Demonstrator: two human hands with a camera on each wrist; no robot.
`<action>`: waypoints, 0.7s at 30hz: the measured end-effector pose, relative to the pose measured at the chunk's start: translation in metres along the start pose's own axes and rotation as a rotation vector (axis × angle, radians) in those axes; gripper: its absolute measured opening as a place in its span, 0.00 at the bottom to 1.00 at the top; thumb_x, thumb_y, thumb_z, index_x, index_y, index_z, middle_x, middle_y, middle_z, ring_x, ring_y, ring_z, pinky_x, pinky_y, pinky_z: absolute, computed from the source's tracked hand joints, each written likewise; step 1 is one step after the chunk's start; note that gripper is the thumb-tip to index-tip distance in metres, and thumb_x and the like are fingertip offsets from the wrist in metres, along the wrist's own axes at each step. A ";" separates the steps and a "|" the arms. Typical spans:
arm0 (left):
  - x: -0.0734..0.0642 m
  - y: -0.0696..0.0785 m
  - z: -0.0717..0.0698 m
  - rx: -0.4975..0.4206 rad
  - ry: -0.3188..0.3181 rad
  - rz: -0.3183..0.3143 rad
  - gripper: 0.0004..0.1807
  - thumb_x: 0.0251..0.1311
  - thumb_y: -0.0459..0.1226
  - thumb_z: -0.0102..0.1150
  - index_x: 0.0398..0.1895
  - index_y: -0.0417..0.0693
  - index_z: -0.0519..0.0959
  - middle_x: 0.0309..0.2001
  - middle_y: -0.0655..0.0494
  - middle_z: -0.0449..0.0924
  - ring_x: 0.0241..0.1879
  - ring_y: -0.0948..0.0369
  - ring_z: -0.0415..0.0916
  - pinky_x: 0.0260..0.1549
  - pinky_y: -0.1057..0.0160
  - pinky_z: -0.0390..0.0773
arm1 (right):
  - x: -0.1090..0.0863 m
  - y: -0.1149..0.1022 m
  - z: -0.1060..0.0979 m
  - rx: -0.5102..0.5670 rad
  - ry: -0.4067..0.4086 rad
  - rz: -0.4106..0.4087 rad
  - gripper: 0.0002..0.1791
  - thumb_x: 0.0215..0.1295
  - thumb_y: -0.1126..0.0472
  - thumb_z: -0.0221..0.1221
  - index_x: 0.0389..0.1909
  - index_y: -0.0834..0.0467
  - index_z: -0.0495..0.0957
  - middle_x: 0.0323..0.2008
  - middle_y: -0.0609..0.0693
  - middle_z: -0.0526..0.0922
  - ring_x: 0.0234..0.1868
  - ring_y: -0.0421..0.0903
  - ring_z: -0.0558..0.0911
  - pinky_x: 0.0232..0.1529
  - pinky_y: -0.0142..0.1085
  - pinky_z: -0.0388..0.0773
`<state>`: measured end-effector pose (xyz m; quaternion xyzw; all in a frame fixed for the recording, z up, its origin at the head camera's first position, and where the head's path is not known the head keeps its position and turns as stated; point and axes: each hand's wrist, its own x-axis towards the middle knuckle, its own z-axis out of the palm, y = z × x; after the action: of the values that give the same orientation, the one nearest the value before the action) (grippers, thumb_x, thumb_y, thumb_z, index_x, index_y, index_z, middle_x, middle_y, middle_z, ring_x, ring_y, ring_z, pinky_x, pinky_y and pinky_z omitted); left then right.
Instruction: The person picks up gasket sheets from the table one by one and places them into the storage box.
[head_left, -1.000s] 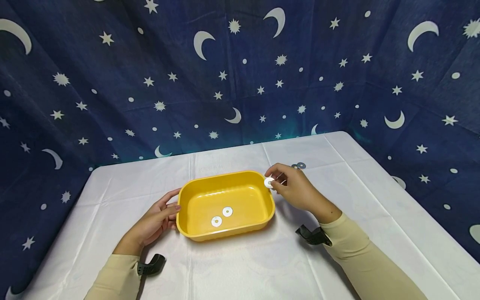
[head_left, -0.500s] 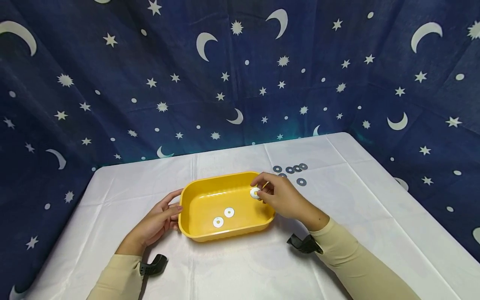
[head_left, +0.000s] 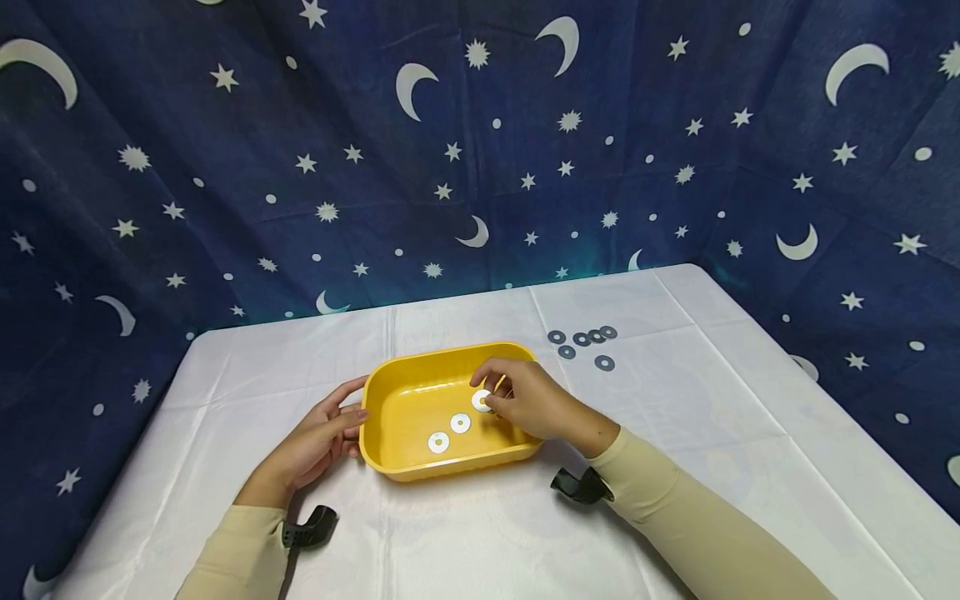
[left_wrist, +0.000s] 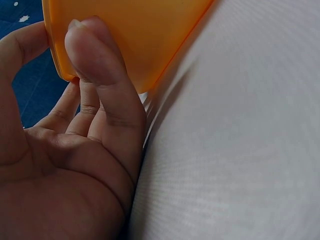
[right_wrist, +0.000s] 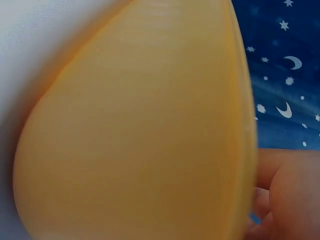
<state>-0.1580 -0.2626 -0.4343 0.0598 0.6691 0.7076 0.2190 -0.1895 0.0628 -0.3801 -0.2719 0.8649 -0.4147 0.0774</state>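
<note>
My left hand (head_left: 311, 446) holds the left end of a yellow plastic tub (head_left: 411, 412), thumb over the rim and fingers along the outside. The left wrist view shows that thumb and fingers close up against the tub wall (left_wrist: 145, 45). Between thumb and fingertips, my right hand (head_left: 536, 404) pinches a flat washer (head_left: 480, 402) low inside the tub's right half. Two more bright washers, a front one (head_left: 438, 442) and a back one (head_left: 461, 423), lie on the tub floor. In the right wrist view the tub's side hides most of the right hand (right_wrist: 297, 195).
Several grey washers (head_left: 604, 363) lie on the white tablecloth (head_left: 675, 400) behind and to the right of the tub. A dark blue curtain (head_left: 337, 125) with moons and stars hangs behind the table. Each wrist wears a black camera mount (head_left: 581, 486).
My right hand has carried the washer leftward over the tub's right rim and down inside, uncovering the grey washers behind it. The left hand stays on the tub.
</note>
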 end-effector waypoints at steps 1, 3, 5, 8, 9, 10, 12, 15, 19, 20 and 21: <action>0.000 0.000 0.000 -0.001 0.000 0.000 0.31 0.67 0.38 0.45 0.70 0.58 0.48 0.49 0.44 0.75 0.28 0.61 0.77 0.26 0.68 0.78 | 0.001 0.001 0.002 -0.007 -0.008 -0.010 0.11 0.57 0.66 0.61 0.40 0.51 0.76 0.29 0.44 0.76 0.28 0.41 0.75 0.30 0.31 0.76; 0.000 0.000 0.000 -0.002 0.002 -0.003 0.31 0.67 0.38 0.46 0.70 0.58 0.48 0.49 0.45 0.75 0.27 0.62 0.76 0.26 0.68 0.78 | 0.003 0.002 0.005 -0.018 -0.021 -0.024 0.12 0.55 0.66 0.62 0.41 0.53 0.76 0.29 0.44 0.76 0.26 0.41 0.75 0.30 0.30 0.75; 0.001 0.000 0.000 0.000 0.004 -0.006 0.31 0.67 0.38 0.46 0.70 0.58 0.48 0.47 0.46 0.75 0.26 0.62 0.75 0.26 0.68 0.77 | 0.005 0.003 0.007 -0.025 -0.029 -0.031 0.12 0.55 0.65 0.63 0.41 0.54 0.77 0.28 0.44 0.77 0.25 0.40 0.75 0.28 0.30 0.75; 0.001 0.000 0.000 -0.001 0.011 -0.012 0.31 0.67 0.38 0.46 0.70 0.59 0.48 0.45 0.48 0.74 0.26 0.63 0.74 0.26 0.68 0.77 | 0.007 0.003 0.011 -0.028 -0.041 -0.031 0.12 0.54 0.65 0.63 0.40 0.56 0.77 0.27 0.43 0.77 0.24 0.39 0.75 0.27 0.29 0.74; 0.001 0.000 0.000 -0.002 0.012 -0.012 0.31 0.67 0.38 0.46 0.70 0.59 0.48 0.45 0.48 0.74 0.26 0.63 0.74 0.26 0.68 0.77 | 0.008 0.003 0.012 -0.033 -0.045 -0.029 0.11 0.54 0.64 0.63 0.39 0.55 0.78 0.27 0.43 0.77 0.23 0.39 0.74 0.26 0.29 0.74; 0.001 0.001 0.000 -0.002 0.013 -0.012 0.31 0.67 0.38 0.46 0.70 0.59 0.48 0.45 0.48 0.74 0.25 0.63 0.74 0.26 0.69 0.77 | 0.008 0.003 0.012 -0.035 -0.051 -0.024 0.10 0.54 0.64 0.64 0.38 0.55 0.78 0.27 0.43 0.77 0.23 0.39 0.74 0.26 0.29 0.74; 0.001 0.001 0.000 -0.006 0.012 -0.012 0.31 0.67 0.38 0.46 0.70 0.59 0.48 0.44 0.49 0.74 0.25 0.63 0.74 0.26 0.69 0.77 | 0.010 0.003 0.014 -0.043 -0.067 -0.012 0.08 0.54 0.63 0.64 0.35 0.53 0.79 0.26 0.42 0.77 0.24 0.40 0.75 0.26 0.29 0.73; 0.001 0.002 0.001 -0.012 0.005 -0.011 0.31 0.67 0.38 0.46 0.70 0.59 0.48 0.41 0.51 0.74 0.25 0.63 0.73 0.25 0.69 0.77 | 0.013 0.003 0.015 -0.056 -0.097 0.011 0.06 0.54 0.63 0.64 0.32 0.50 0.79 0.26 0.41 0.78 0.24 0.42 0.75 0.26 0.30 0.73; 0.001 0.002 0.001 -0.017 -0.003 -0.008 0.31 0.67 0.38 0.45 0.70 0.59 0.47 0.37 0.53 0.72 0.24 0.63 0.72 0.25 0.69 0.77 | 0.015 0.004 0.017 -0.045 -0.145 0.046 0.05 0.53 0.63 0.64 0.31 0.53 0.80 0.26 0.43 0.79 0.23 0.43 0.75 0.25 0.31 0.74; 0.001 0.002 0.001 -0.018 -0.004 -0.007 0.31 0.67 0.37 0.45 0.70 0.59 0.47 0.37 0.53 0.72 0.24 0.63 0.72 0.25 0.69 0.77 | 0.015 0.004 0.018 -0.043 -0.155 0.055 0.04 0.53 0.63 0.64 0.31 0.53 0.80 0.25 0.43 0.79 0.23 0.43 0.75 0.24 0.31 0.74; 0.001 0.002 0.001 -0.019 -0.004 -0.006 0.31 0.67 0.37 0.45 0.70 0.59 0.47 0.37 0.53 0.72 0.24 0.63 0.72 0.25 0.69 0.77 | 0.016 0.004 0.018 -0.044 -0.164 0.062 0.04 0.53 0.63 0.65 0.31 0.54 0.81 0.25 0.44 0.79 0.23 0.43 0.75 0.25 0.31 0.73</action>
<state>-0.1587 -0.2613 -0.4325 0.0571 0.6621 0.7132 0.2229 -0.1981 0.0442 -0.3939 -0.2796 0.8726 -0.3693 0.1550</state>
